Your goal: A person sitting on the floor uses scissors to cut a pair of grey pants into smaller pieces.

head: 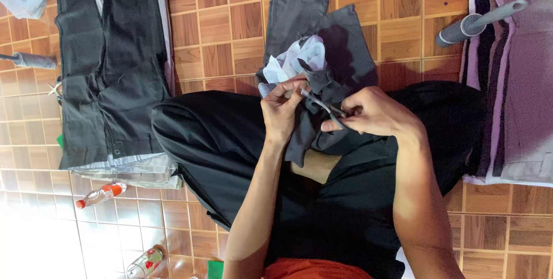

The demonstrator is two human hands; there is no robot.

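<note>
— While the left hand (280, 109) pinches the dark grey garment (322, 54) over the lap, how does it look?
— Soft, limp, light; grip near the seam. At three o'clock, the right hand (368, 112) is closed on small snips (322, 106)

Bare tile floor (230, 19) betw. folded black trousers (106, 66) & grey garment (322, 42): free lane. Right side blocked by purple cloth stack (518, 83) w/ grey tube (478, 21); bottles (101, 194) clutter floor nr left knee.
</note>
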